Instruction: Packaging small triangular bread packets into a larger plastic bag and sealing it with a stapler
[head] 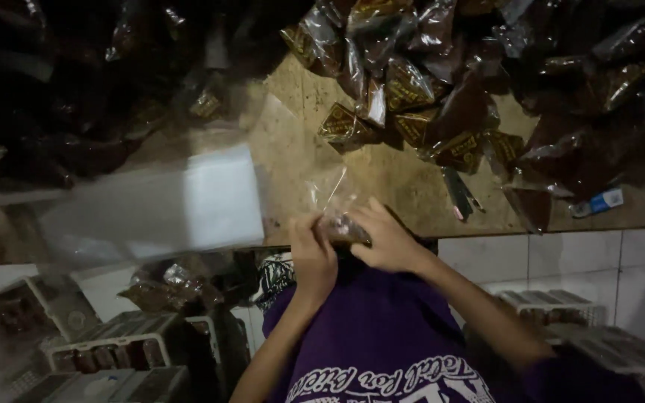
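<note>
Both hands, left hand (312,257) and right hand (387,240), are pinching one clear bag (335,205); filled packs (412,97) are piling at twelve o'clock.

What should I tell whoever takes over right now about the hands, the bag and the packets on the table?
Left hand and right hand: both grip one small clear bag with dark filling, held at the near edge of the wooden table.
Done: a heap of filled dark packets lies across the far side of the table.
Nearby: a small dark tool and a blue-and-white item lie on the table to the right.
Left: the bag in hand looks open at the top.
</note>
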